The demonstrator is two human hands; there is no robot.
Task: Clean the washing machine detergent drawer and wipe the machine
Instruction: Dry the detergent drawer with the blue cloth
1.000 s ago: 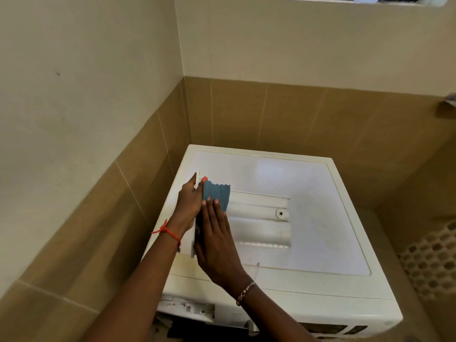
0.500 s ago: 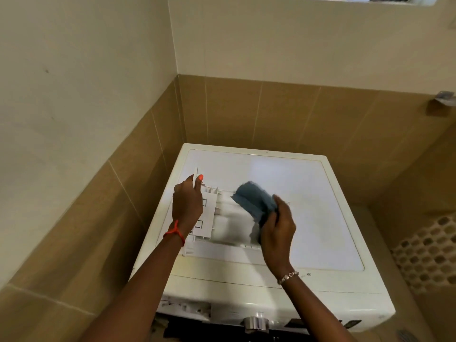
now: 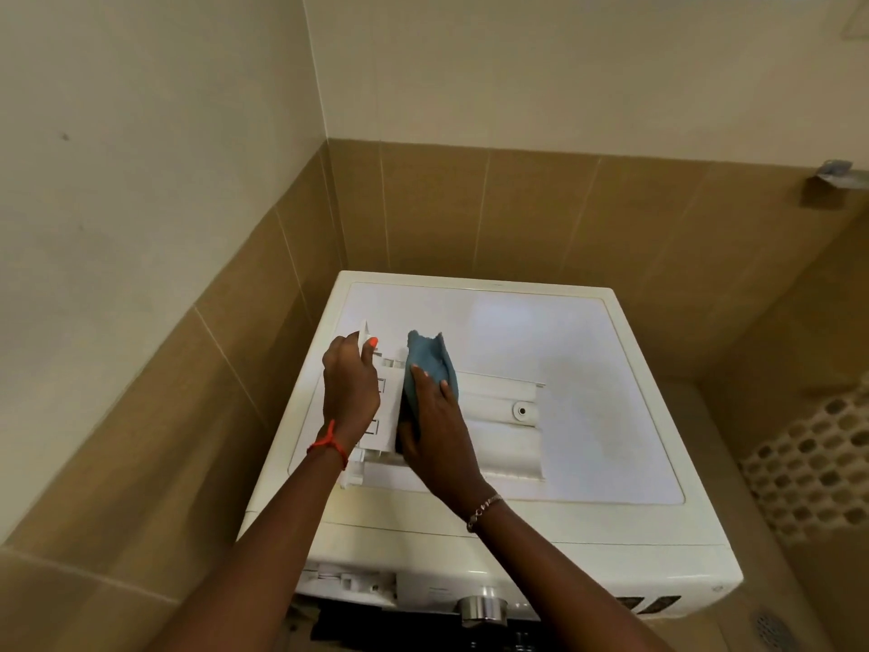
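1. We see the drawer (image 3: pixel 498 430) out of its slot, lying on the flat top of the machine (image 3: pixel 588 350) near its left edge.
2. The drawer's ribbed white body faces up and its compartments are turned from us, so we cannot tell what they hold.
3. The left hand (image 3: pixel 350 388) grips the drawer's front panel, with fingers curled behind it and an orange-nailed thumb on the near face.
4. The right hand (image 3: pixel 435 435) lies flat with nearly straight fingers, pressing a blue cloth (image 3: pixel 430 364) against the drawer just beside the panel.
5. The cloth's upper end stands free above the fingertips.
6. The open slot (image 3: pixel 348 581) shows at the machine's front left, with a silver knob (image 3: pixel 484 607) to its right.
7. A red string (image 3: pixel 329 444) circles the left wrist and a chain (image 3: pixel 484 505) the right.
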